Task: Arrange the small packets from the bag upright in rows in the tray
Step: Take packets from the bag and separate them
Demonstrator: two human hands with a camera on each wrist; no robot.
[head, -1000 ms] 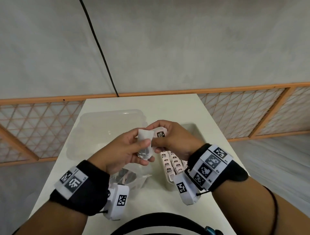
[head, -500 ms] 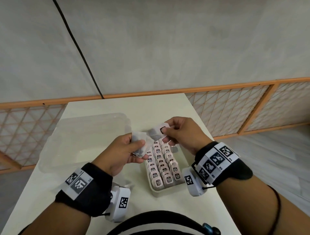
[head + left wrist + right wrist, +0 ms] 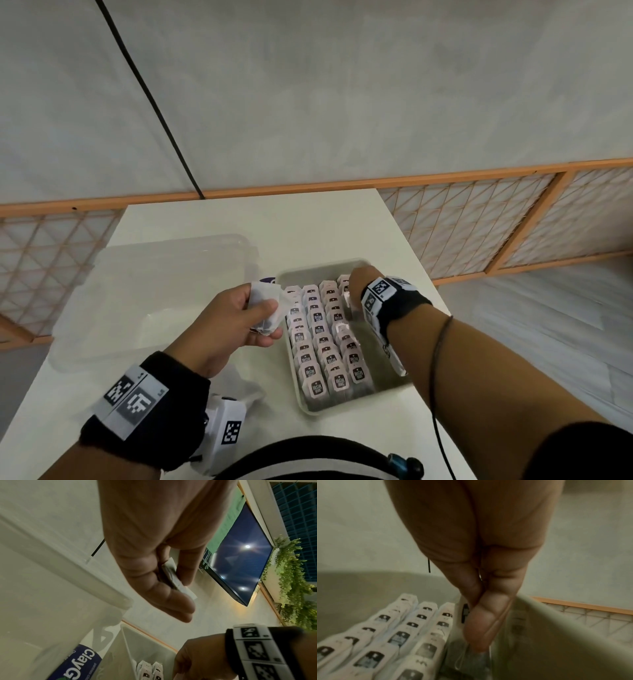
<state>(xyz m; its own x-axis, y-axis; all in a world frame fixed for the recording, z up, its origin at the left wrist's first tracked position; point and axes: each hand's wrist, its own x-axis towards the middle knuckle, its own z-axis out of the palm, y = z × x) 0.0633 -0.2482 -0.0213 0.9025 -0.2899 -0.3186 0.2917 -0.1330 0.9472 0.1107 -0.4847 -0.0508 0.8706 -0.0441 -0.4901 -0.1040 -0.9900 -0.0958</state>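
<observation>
A pale tray (image 3: 387,385) on the white table holds several upright rows of small white packets (image 3: 318,342) with dark labels. My right hand (image 3: 352,291) reaches into the tray's far right part. In the right wrist view its thumb and fingers (image 3: 481,616) pinch one packet (image 3: 464,613) at the far end of the rightmost row, beside the tray wall (image 3: 556,635). My left hand (image 3: 263,318) hovers just left of the tray and grips a small bunch of packets (image 3: 270,296), seen edge-on between thumb and fingers (image 3: 173,580). The crumpled clear bag (image 3: 246,389) lies under my left wrist.
A large clear plastic container (image 3: 154,291) stands left of the tray. A blue-labelled item (image 3: 77,662) lies between it and the tray. The table's right edge (image 3: 424,274) runs close to the tray. A wooden lattice rail (image 3: 479,222) lines the wall behind.
My right hand pulled one packet from the bunch in my left hand and carried it down into the tray's far right corner. The left hand stayed beside the tray with the bunch.
</observation>
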